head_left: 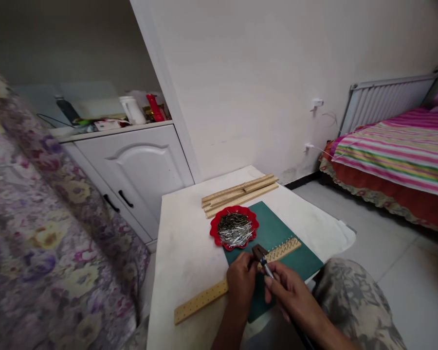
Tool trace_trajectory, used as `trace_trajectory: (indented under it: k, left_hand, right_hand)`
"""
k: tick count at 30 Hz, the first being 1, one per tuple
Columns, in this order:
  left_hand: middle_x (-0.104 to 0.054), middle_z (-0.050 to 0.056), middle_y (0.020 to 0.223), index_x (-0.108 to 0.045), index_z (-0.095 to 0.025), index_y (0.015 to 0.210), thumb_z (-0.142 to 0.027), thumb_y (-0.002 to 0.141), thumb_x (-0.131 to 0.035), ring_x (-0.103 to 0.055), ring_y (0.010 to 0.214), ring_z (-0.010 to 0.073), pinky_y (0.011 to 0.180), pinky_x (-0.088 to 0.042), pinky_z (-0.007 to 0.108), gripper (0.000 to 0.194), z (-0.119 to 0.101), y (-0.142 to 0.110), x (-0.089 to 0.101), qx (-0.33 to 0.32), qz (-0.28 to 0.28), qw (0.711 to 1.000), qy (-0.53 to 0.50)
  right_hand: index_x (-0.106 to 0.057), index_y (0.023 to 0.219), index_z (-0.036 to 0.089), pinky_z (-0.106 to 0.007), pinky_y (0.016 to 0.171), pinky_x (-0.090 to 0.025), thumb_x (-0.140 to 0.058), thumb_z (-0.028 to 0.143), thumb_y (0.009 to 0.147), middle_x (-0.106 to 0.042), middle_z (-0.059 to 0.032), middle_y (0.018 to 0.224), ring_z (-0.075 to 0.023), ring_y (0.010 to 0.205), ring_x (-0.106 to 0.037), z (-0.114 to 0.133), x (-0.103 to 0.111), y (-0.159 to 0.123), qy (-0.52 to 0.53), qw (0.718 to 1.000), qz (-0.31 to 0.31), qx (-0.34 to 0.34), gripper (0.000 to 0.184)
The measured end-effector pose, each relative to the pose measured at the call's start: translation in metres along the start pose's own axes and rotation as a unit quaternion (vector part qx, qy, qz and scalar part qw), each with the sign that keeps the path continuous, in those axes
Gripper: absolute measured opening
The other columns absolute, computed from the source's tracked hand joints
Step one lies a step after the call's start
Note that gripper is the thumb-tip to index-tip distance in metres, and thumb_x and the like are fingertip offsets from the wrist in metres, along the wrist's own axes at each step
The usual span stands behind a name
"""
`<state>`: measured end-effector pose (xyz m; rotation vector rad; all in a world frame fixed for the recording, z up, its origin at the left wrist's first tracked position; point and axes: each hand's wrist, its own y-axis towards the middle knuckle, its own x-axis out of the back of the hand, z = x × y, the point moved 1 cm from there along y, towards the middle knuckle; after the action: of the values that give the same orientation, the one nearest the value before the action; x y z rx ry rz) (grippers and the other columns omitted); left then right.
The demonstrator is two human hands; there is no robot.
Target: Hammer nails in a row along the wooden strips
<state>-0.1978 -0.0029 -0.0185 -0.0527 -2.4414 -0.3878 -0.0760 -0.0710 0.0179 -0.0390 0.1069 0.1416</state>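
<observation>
A narrow wooden strip [201, 304] lies slantwise over a green mat [266, 218] and the table. Rows of nails stand up from its far right part, while small dark dots mark its near left part. My right hand [290, 289] is wrapped round the handle of a hammer [259, 253], whose head is just above the strip. Close beside the hammer head, my left hand [241, 274] rests over the strip with its fingers pinched together. What those fingertips hold, if anything, is hidden. Beyond my left hand sits a red scalloped dish [213, 228] heaped with dark and silvery nails.
Several more wooden strips [241, 192] lie at the back of the white-topped table [182, 243]. A grey cabinet [142, 170] and a flowered curtain [58, 243] are to the left. My knee [354, 296] is by the right edge, with a bed [397, 155] farther off.
</observation>
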Motion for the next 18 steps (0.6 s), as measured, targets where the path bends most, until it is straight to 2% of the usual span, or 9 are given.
trace_trajectory:
  k: [7, 9, 11, 15, 18]
  left_hand:
    - [-0.055, -0.002, 0.067, -0.058, -0.018, 0.067, -0.015, 0.078, -0.045, -0.052, 0.063, 0.0115, 0.057, -0.031, 0.022, 0.018, -0.002, -0.001, 0.002, -0.011, 0.001, 1.000, 0.016]
    - [-0.056, -0.001, 0.070, -0.059, -0.018, 0.068, -0.015, 0.079, -0.044, -0.052, 0.064, 0.0115, 0.058, -0.033, 0.021, 0.019, -0.003, -0.002, 0.003, -0.016, 0.016, 1.000, -0.002]
    - [-0.058, -0.001, 0.074, -0.062, -0.019, 0.074, -0.015, 0.078, -0.045, -0.054, 0.067, 0.0119, 0.060, -0.036, 0.021, 0.018, -0.002, -0.002, 0.006, -0.025, 0.041, 0.999, -0.023]
    - [-0.060, 0.001, 0.080, -0.062, -0.020, 0.085, -0.017, 0.079, -0.048, -0.057, 0.075, 0.0144, 0.069, -0.041, 0.024, 0.016, 0.005, 0.002, 0.024, -0.047, 0.035, 0.998, 0.001]
    - [-0.062, 0.003, 0.086, -0.061, -0.020, 0.088, -0.017, 0.082, -0.044, -0.057, 0.080, 0.0160, 0.073, -0.042, 0.026, 0.018, 0.013, 0.015, 0.047, -0.055, -0.001, 0.997, 0.056]
  right_hand:
    - [-0.048, 0.090, 0.019, -0.016, 0.029, -0.020, -0.050, 0.052, 0.083, -0.054, 0.0071, 0.056, -0.0033, 0.028, -0.028, -0.003, -0.003, -0.008, 0.002, 1.000, -0.003, -0.022, 0.034]
    - [-0.050, 0.086, 0.019, -0.017, 0.033, -0.025, -0.051, 0.052, 0.082, -0.054, 0.0062, 0.055, -0.0055, 0.033, -0.033, -0.006, -0.002, -0.015, -0.001, 1.000, -0.008, -0.017, 0.033]
    - [-0.052, 0.079, 0.019, -0.019, 0.045, -0.033, -0.053, 0.052, 0.081, -0.054, 0.0045, 0.054, -0.0095, 0.045, -0.044, -0.011, 0.000, -0.023, -0.005, 1.000, -0.007, 0.001, 0.034]
    - [-0.054, 0.077, 0.018, -0.020, 0.046, -0.029, -0.054, 0.059, 0.076, -0.052, 0.0040, 0.051, -0.0104, 0.046, -0.041, -0.035, 0.003, -0.035, -0.004, 0.998, 0.055, -0.028, 0.041]
    - [-0.055, 0.077, 0.018, -0.020, 0.050, -0.032, -0.057, 0.060, 0.074, -0.049, 0.0043, 0.057, -0.0102, 0.050, -0.042, -0.054, 0.004, -0.039, 0.029, 0.997, 0.055, -0.043, 0.042]
